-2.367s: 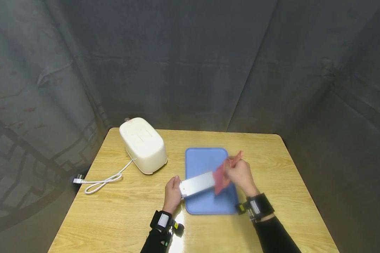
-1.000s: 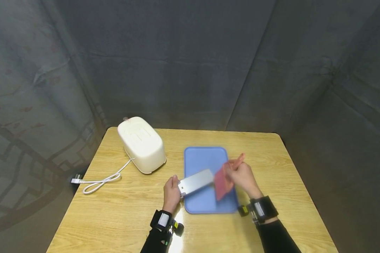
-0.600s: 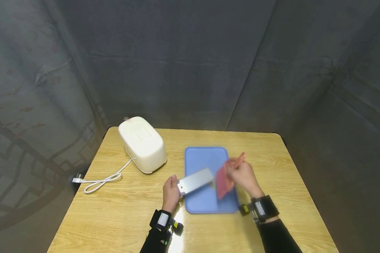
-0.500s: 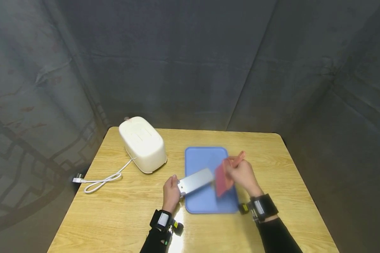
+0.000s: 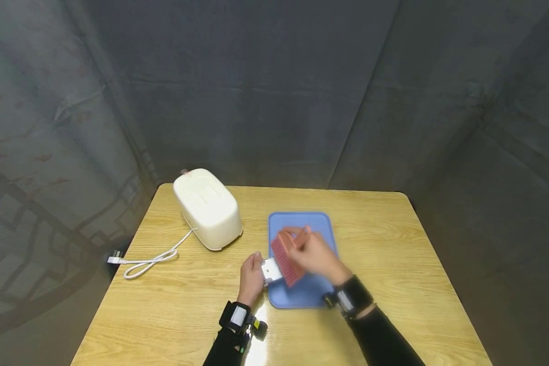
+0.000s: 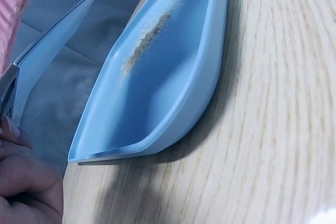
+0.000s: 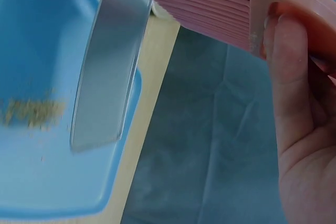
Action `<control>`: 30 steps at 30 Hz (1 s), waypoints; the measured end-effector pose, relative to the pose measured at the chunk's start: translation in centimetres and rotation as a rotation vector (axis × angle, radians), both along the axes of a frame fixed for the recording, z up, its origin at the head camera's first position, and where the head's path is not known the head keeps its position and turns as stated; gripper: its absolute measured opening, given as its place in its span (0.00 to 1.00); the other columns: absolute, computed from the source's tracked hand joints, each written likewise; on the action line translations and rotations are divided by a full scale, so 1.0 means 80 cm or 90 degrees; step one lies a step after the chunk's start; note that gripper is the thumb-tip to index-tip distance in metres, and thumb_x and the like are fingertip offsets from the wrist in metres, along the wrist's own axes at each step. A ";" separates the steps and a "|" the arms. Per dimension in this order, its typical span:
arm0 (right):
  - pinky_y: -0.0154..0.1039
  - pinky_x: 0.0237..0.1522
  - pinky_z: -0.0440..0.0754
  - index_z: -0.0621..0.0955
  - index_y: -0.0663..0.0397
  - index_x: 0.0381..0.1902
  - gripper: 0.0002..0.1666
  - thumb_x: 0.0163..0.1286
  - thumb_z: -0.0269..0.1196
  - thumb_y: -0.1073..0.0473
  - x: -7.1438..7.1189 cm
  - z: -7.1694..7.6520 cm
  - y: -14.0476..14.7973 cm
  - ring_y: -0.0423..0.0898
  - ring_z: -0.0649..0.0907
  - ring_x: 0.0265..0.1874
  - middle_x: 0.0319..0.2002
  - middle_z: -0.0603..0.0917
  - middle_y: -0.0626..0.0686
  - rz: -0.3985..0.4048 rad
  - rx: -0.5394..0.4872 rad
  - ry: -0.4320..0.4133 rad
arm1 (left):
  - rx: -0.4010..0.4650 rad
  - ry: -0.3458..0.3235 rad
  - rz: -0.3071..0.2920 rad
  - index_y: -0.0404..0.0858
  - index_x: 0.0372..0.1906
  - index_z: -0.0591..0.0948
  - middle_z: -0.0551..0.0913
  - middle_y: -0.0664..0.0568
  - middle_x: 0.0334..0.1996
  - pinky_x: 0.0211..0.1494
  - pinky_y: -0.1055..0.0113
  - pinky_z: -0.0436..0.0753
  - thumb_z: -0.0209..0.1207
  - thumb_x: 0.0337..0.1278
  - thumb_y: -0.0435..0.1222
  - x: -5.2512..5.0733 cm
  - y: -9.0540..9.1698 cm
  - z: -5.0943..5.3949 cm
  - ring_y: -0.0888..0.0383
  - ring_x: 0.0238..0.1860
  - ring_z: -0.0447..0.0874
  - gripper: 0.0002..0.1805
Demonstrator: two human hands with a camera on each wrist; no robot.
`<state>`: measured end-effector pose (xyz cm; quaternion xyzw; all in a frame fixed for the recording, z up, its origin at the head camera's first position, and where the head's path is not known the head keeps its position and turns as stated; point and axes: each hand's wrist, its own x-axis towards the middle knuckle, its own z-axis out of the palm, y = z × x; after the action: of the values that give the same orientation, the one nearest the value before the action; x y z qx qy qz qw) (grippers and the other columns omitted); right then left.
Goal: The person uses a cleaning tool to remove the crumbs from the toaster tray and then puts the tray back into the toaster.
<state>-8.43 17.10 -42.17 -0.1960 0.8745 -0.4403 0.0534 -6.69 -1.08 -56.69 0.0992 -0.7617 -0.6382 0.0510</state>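
Observation:
My left hand [image 5: 250,277] holds a flat metal crumb tray [image 5: 270,271] by its near end, over a blue tray [image 5: 302,299]. In my right hand [image 5: 319,258] is a pink brush [image 5: 285,260], gripped by its orange-pink handle. In the head view the bristles lie across the crumb tray and hide most of it; whether they touch it I cannot tell. The right wrist view shows the thumb against the brush handle and the bristles at one end of the crumb tray [image 7: 110,72]. A small pile of crumbs [image 6: 147,43] lies in the blue tray.
A cream toaster [image 5: 208,208] stands at the back left of the wooden table [image 5: 174,315]. Its white cord [image 5: 151,266] lies looped beside it, with the plug at the table's left edge. Grey cloth walls [image 5: 256,101] surround the table.
My right hand has moved the brush left, from beyond the crumb tray's far end to over it, near my left hand. The left hand keeps its hold and has barely moved.

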 end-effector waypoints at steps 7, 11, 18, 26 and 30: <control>0.36 0.18 0.81 0.76 0.60 0.67 0.26 0.72 0.62 0.64 0.005 -0.004 -0.020 0.38 0.84 0.20 0.44 0.88 0.61 0.039 -0.006 -0.003 | -0.001 0.011 -0.003 0.35 0.29 0.76 0.72 0.52 0.23 0.37 0.61 0.73 0.44 0.82 0.41 -0.001 0.000 0.000 0.57 0.28 0.72 0.22; 0.38 0.14 0.79 0.76 0.61 0.67 0.26 0.72 0.62 0.63 0.006 -0.007 -0.026 0.40 0.80 0.15 0.51 0.86 0.63 0.038 -0.010 -0.014 | 0.001 0.007 -0.006 0.35 0.28 0.75 0.71 0.51 0.23 0.37 0.60 0.72 0.44 0.82 0.40 0.000 0.000 0.004 0.56 0.28 0.71 0.21; 0.37 0.11 0.77 0.79 0.62 0.63 0.22 0.73 0.63 0.62 0.005 -0.014 -0.035 0.40 0.78 0.11 0.54 0.85 0.62 0.053 0.002 0.002 | -0.002 0.013 -0.007 0.35 0.32 0.80 0.80 0.49 0.30 0.43 0.58 0.76 0.44 0.82 0.40 0.001 0.002 0.003 0.56 0.34 0.76 0.21; 0.37 0.12 0.78 0.81 0.66 0.59 0.19 0.75 0.60 0.62 0.004 -0.020 -0.034 0.39 0.81 0.16 0.61 0.81 0.62 0.047 -0.009 -0.013 | 0.001 0.011 -0.006 0.35 0.30 0.78 0.77 0.51 0.26 0.37 0.61 0.75 0.44 0.82 0.44 0.003 0.000 -0.001 0.57 0.29 0.75 0.23; 0.35 0.15 0.80 0.81 0.66 0.59 0.18 0.75 0.60 0.62 0.003 -0.023 -0.033 0.41 0.86 0.24 0.61 0.80 0.63 0.039 -0.009 0.003 | 0.011 0.003 -0.008 0.36 0.30 0.78 0.76 0.51 0.25 0.36 0.61 0.75 0.44 0.82 0.43 0.003 -0.001 -0.003 0.57 0.28 0.74 0.23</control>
<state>-8.16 14.47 -43.97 -0.2244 0.8651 -0.4441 0.0636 -6.46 -1.14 -56.92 0.0933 -0.7569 -0.6450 0.0481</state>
